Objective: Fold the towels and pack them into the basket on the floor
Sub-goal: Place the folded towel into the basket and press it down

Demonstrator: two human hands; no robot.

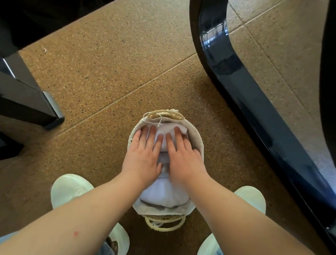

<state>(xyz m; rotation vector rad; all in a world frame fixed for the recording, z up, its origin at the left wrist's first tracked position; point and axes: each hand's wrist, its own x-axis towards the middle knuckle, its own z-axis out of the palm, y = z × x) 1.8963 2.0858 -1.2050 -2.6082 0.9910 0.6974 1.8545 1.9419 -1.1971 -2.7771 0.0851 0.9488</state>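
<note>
Currently: basket [200,147] sits on the cork-look floor [106,64], between two white shoes, left shoe [67,189] and right shoe [252,197]. Basket is woven with a beige cloth liner, and has a rope handle at both its far and near ends. White towels [162,189] are inside, filling it to about the rim. Left hand [143,152] and right hand [182,159] both lie flat on top of the towels, palms down, fingers straight and slightly spread. Hands are side by side, thumbs close together. Fingertips reach the far part of the basket. White plastic tag loop [157,121] hangs at the far handle, just beyond the left fingertips. Black metal furniture foot [25,105] stands toward the floor's left side, well apart from the basket. Glossy dark curved frame [233,82] runs along the right side.
</note>
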